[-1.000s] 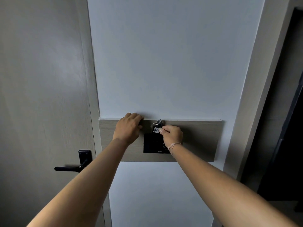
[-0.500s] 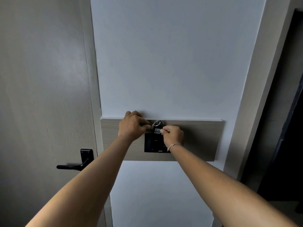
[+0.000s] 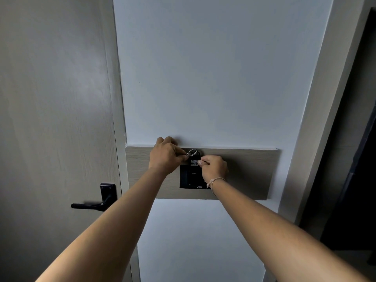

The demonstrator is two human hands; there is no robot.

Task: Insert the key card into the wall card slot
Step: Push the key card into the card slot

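Two hands, left hand (image 3: pixel 165 155) and right hand (image 3: pixel 213 167), pinch the key card (image 3: pixel 194 162) above the black card slot (image 3: pixel 192 179) on a wood panel (image 3: pixel 248 174).

A grey wood-grain door (image 3: pixel 50 119) fills the left side, with a black lever handle (image 3: pixel 95 202) on a black plate near its right edge. A pale blue-white wall (image 3: pixel 213 68) rises beside it. A horizontal wood-look panel (image 3: pixel 250 174) is mounted across this wall. A dark doorway (image 3: pixel 354 180) opens at far right, edged by a pale frame (image 3: pixel 317 119).
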